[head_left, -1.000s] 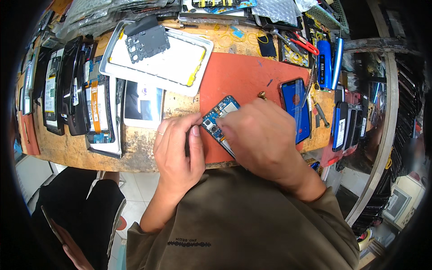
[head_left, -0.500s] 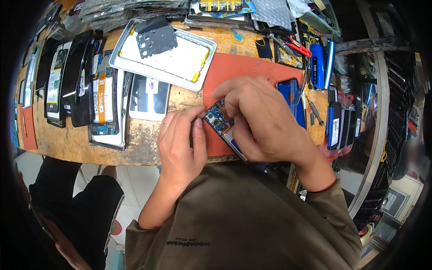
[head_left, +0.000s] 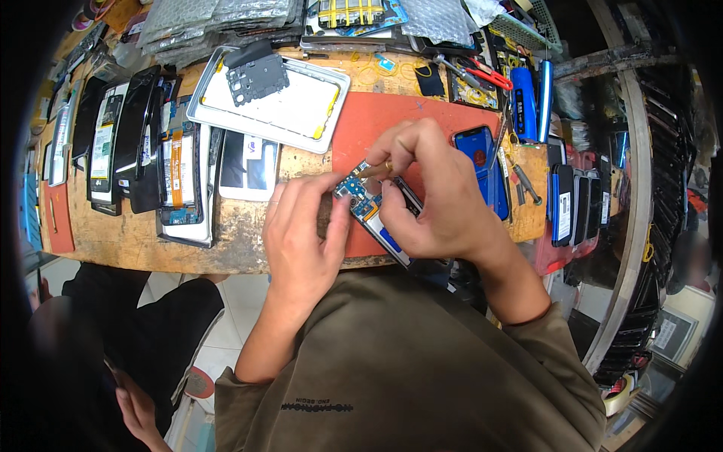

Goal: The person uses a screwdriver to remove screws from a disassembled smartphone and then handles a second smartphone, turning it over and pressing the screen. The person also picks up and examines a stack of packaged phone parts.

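An opened phone lies on a red mat with its blue circuit board tilted at the upper end. My left hand pinches the board's left edge with finger and thumb. My right hand arches over the phone, fingers curled around a small, thin brass-coloured tool at the board, mostly hidden by them. A blue phone lies to the right. A white back cover behind my hands carries a dark plastic part.
Phones and tablets line the bench's left; bubble-wrap stacks are behind. Scissors, a blue cylinder and tools sit at the right, beside a metal post. Another person's hand is at lower left.
The board now sits at a different tilt, apparently raised from the phone's upper end. My right hand's fingers have shifted and now show the tool. My left hand stays at the board's edge.
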Motion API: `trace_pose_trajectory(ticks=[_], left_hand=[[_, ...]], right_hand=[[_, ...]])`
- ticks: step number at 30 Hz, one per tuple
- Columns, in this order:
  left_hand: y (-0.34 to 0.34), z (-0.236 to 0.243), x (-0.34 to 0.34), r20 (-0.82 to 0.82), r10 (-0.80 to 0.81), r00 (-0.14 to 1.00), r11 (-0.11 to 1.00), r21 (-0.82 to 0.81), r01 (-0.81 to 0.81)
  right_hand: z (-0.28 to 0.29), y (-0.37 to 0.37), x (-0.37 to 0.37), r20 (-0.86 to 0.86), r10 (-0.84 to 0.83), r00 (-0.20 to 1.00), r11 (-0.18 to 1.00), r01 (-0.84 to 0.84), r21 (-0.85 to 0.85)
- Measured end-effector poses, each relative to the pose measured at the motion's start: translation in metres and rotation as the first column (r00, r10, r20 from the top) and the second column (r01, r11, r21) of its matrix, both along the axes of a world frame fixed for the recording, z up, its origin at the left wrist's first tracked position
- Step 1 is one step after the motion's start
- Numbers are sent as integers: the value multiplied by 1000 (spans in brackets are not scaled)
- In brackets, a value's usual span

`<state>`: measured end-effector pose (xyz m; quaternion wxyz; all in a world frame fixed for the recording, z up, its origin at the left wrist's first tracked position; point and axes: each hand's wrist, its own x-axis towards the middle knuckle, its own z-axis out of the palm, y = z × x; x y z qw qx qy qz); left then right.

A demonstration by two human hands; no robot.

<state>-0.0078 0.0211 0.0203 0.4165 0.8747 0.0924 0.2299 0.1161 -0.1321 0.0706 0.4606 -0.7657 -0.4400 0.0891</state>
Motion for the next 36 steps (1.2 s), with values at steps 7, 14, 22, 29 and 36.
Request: trace_pose_trajectory(ticks=[7, 14, 22, 29, 36], left_hand=[[0, 9, 7, -21, 33, 999, 991, 133, -30], [-12, 35, 9, -223, -119, 968, 936, 301, 184], [-4, 59, 42, -427, -327, 843, 685, 508, 523], [5, 63, 51, -517, -390, 762, 786, 244, 568], [22, 54, 29, -262, -190, 946, 922, 285, 264]], right_hand=[[-6, -13, -8, -134, -213, 968, 939, 241, 247], [2, -58, -26, -139, -193, 971, 914, 127, -385], [-16, -66, -39, -151, -226, 962, 915, 156, -373], [-20, -68, -36, -203, -205, 958, 941, 135, -312], [-22, -66, -34, -166, -239, 957, 954, 199, -226]])
